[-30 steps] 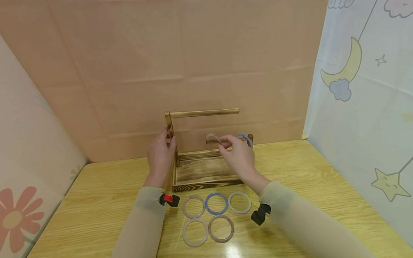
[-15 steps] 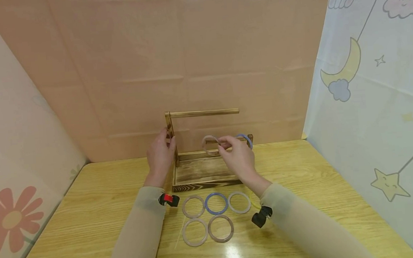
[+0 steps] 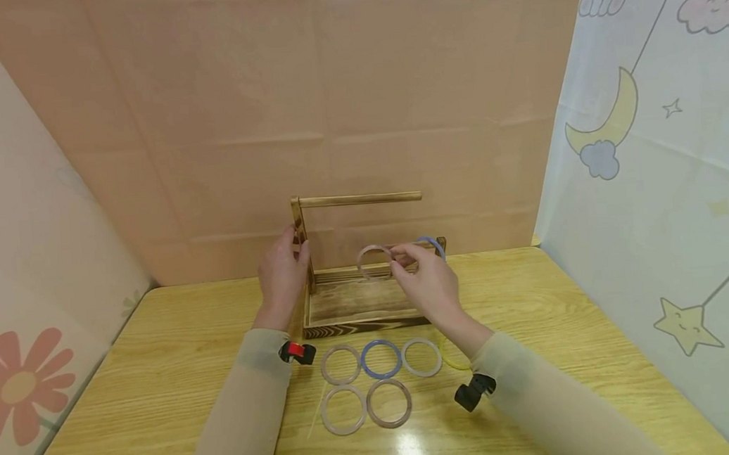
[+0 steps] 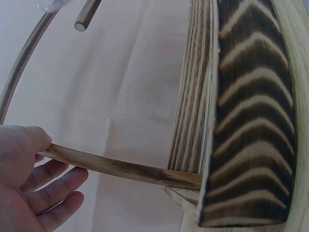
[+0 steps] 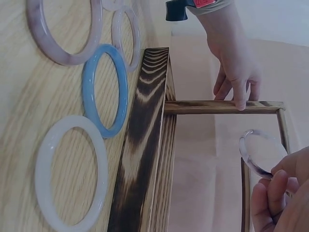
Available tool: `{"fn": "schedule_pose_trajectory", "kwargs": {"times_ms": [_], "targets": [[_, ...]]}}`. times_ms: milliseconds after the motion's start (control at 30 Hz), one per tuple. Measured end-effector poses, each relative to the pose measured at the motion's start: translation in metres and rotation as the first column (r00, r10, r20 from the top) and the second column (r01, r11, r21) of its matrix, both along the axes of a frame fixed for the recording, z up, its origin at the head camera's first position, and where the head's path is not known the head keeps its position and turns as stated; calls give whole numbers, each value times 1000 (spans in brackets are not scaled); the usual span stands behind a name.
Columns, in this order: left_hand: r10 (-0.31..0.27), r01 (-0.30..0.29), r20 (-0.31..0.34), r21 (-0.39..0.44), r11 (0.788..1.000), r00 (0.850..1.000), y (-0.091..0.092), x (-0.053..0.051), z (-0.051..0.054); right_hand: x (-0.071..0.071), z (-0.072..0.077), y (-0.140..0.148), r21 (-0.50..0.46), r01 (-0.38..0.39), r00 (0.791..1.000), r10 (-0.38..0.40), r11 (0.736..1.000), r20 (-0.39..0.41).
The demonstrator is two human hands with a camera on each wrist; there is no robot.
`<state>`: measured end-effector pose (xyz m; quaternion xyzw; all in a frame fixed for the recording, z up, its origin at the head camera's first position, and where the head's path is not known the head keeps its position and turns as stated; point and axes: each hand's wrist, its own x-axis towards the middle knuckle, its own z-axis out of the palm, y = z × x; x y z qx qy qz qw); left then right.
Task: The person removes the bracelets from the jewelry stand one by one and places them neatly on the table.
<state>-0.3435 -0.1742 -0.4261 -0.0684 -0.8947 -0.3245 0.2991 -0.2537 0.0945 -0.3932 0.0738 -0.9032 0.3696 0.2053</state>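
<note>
My left hand (image 3: 281,272) grips the left upright of a dark-grained wooden bangle stand (image 3: 301,225); in the left wrist view its thumb lies on the upright with the fingers curled beside it. In my right hand (image 3: 428,279) a pale purple, partly clear bangle (image 5: 243,145) is pinched between thumb and fingertips. That bangle is held near the free end of the stand's lower bar, above the tray base; whether the bar passes through it I cannot tell. A blue bangle (image 3: 440,249) hangs at the right end of the lower bar, partly behind my right hand.
In front of the stand several bangles lie flat on the wooden table (image 3: 176,353): a blue one (image 3: 364,365), a white one (image 3: 423,376), a yellow one (image 3: 448,361) and purplish ones. The stand's upper bar (image 3: 362,199) carries no bangle. A peach cloth hangs behind.
My right hand has drawn slightly right and toward me, and its bangle has come lower and turned to face me more. The yellow bangle shows more now. My left hand has stayed put.
</note>
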Motion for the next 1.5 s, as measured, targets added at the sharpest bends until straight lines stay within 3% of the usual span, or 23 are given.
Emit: {"fn": "schedule_pose_trajectory", "kwargs": {"times_ms": [700,1500], "targets": [[2,-2,10,2,1000,1000,-4,2,1,29,3,25,29,-28,998,27,999,54],[3,-3,-12,11,1000,1000,-3,3,3,61,-15,58,93,-63,987,49,994,151]]}}
